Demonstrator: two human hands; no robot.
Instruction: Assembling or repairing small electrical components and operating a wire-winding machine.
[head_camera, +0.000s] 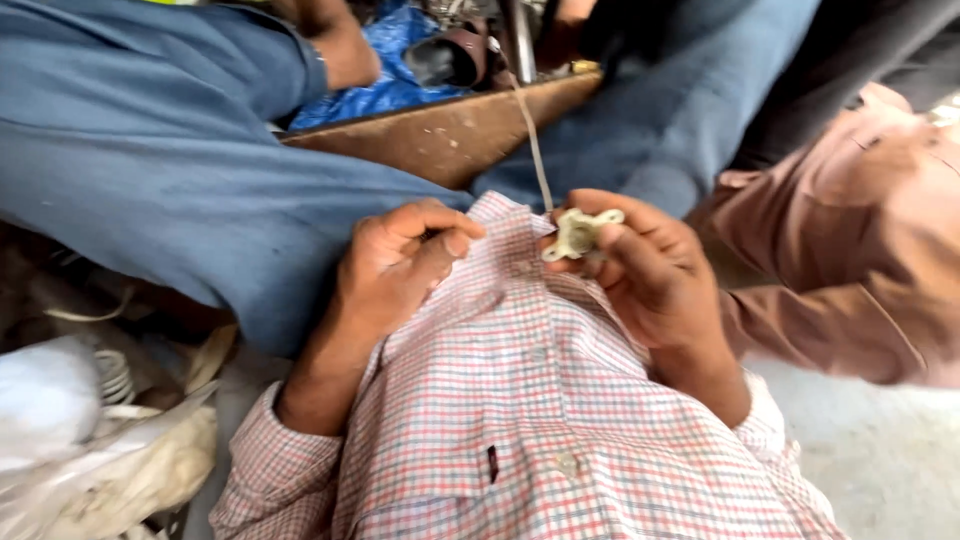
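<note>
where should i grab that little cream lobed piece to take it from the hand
Pinch the small cream lobed part by its free upper-right lobe, coming from above; the right hand covers its underside with its fingers, and the thin cord runs off its left.

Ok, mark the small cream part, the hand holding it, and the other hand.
small cream part (578, 232), head view, on its flat middle.
right hand (645, 270), head view, on the back of the hand.
left hand (395, 270), head view, on the knuckles.

One head-worn camera looks steeply down the wearer's red-and-white checked cotton shirt (540, 420), very close. Both hands sit just above that shirt, mid-frame. No second view overlaps.
</note>
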